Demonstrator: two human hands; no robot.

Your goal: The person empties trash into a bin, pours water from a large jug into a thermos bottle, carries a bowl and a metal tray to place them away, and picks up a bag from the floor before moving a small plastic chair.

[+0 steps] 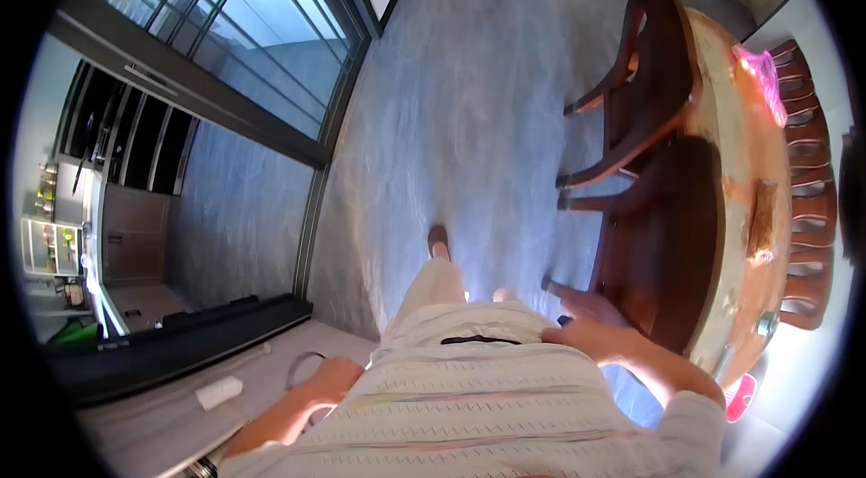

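Note:
My left hand (336, 379) is low at the left of the view, beside a light-coloured surface (347, 338); its fingers are too unclear to make out. A thin dark loop (303, 368) lies right by it, and I cannot tell whether they touch. On the right, my right hand (591, 320) is in front of my waist, near a dark wooden chair (663, 243). Its fingers are partly stretched out and blurred, with a small dark item (564, 320) next to them.
A long table (744, 298) with wooden chairs stands at the right, bearing a pink plastic bag (765, 86). Grey floor (451, 117) runs ahead. At the left are a framed glass sliding door (262, 36), a kitchen cabinet (135, 234) and a white object (219, 393).

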